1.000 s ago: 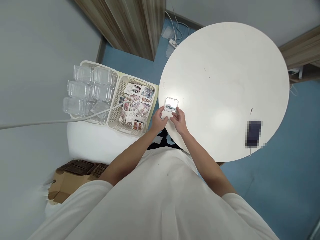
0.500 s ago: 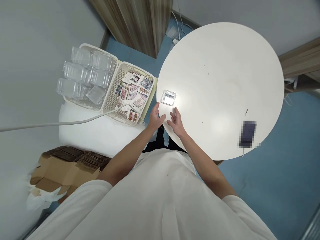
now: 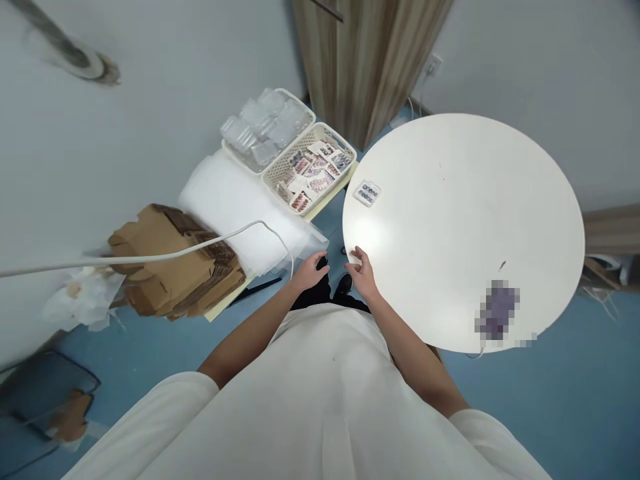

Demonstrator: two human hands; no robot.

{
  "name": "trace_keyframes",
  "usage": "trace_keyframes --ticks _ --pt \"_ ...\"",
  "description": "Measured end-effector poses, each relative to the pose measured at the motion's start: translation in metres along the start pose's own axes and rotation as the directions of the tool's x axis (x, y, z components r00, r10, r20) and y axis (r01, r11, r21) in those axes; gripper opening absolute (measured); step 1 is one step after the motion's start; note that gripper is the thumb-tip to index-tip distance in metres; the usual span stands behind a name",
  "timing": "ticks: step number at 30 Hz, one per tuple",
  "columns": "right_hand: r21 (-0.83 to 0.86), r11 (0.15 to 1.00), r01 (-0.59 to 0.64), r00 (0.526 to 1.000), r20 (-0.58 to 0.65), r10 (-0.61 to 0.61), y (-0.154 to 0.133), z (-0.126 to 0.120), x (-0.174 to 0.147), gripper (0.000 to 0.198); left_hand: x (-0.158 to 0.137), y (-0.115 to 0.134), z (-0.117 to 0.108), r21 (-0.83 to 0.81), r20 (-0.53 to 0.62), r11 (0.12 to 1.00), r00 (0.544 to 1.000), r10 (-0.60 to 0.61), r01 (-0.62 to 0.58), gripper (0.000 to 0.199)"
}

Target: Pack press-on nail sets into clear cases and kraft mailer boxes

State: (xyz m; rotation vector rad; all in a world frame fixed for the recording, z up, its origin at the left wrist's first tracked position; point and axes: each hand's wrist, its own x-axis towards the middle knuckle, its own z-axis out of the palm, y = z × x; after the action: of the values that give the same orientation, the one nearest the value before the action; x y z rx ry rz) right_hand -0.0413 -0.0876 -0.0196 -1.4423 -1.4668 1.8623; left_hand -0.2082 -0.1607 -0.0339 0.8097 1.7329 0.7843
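My left hand (image 3: 310, 272) hovers in front of my body, left of the table, thumb and fingers apart with nothing in them. Over the table's near left edge, my right hand (image 3: 364, 272) is also open and empty, its fingers loosely bent. Nearest to it on the white round table (image 3: 465, 220) lies a small clear plastic box (image 3: 367, 193) holding rows of dark, shiny press-on nails. The box sits well beyond my fingertips, close to the table's left rim, and neither hand touches it.
Left of the table stand a basket of carded nail sets (image 3: 313, 175) and a basket of clear plastic boxes (image 3: 267, 123). White sheeting (image 3: 240, 207) and stacked brown cardboard (image 3: 170, 263) lie nearer. A white cable (image 3: 220, 238) crosses there. A blurred-out dark object (image 3: 500, 308) rests on the table.
My view has turned left, bringing more floor and cardboard into sight. Both hands have drawn back from the nail box, which stays on the table. The hands remain empty.
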Motion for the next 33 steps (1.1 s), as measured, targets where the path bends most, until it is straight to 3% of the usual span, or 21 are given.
trace_keyframes --ticks 4,8,14,19,22,26,29,33 --pt "-0.046 0.999 0.015 0.996 0.086 -0.011 -0.011 0.018 -0.006 0.052 -0.018 -0.007 -0.027 -0.066 -0.153 0.998 0.988 -0.020 0.010 0.050" --pt "-0.007 0.999 0.046 0.977 0.211 -0.044 -0.034 0.053 -0.005 0.041 -0.026 -0.019 -0.060 -0.120 -0.294 0.992 0.954 -0.059 0.025 0.051" --pt "-0.141 0.987 0.075 0.892 0.451 -0.004 -0.053 0.125 -0.002 0.038 -0.049 -0.069 -0.101 -0.228 -0.413 0.972 0.899 -0.149 0.056 0.055" --pt "-0.230 0.972 0.056 0.830 0.552 0.083 -0.052 0.174 -0.007 0.038 -0.063 -0.099 -0.127 -0.345 -0.472 0.938 0.857 -0.208 0.037 0.053" --pt "-0.326 0.939 0.113 0.831 0.549 0.090 -0.049 0.187 -0.001 0.037 -0.060 -0.098 -0.138 -0.403 -0.418 0.915 0.890 -0.180 -0.004 0.052" --pt "-0.559 0.775 0.296 0.903 0.427 -0.037 -0.052 0.187 0.026 0.045 -0.041 -0.082 -0.148 -0.367 -0.396 0.928 0.914 -0.087 -0.071 0.057" --pt "-0.663 0.648 0.375 0.895 0.442 -0.066 -0.060 0.185 0.052 0.059 -0.020 -0.070 -0.154 -0.359 -0.401 0.930 0.913 -0.080 -0.077 0.062" --pt "-0.696 0.616 0.369 0.882 0.471 0.004 -0.065 0.191 0.084 0.068 0.000 -0.058 -0.157 -0.370 -0.372 0.929 0.918 -0.136 -0.013 0.063"
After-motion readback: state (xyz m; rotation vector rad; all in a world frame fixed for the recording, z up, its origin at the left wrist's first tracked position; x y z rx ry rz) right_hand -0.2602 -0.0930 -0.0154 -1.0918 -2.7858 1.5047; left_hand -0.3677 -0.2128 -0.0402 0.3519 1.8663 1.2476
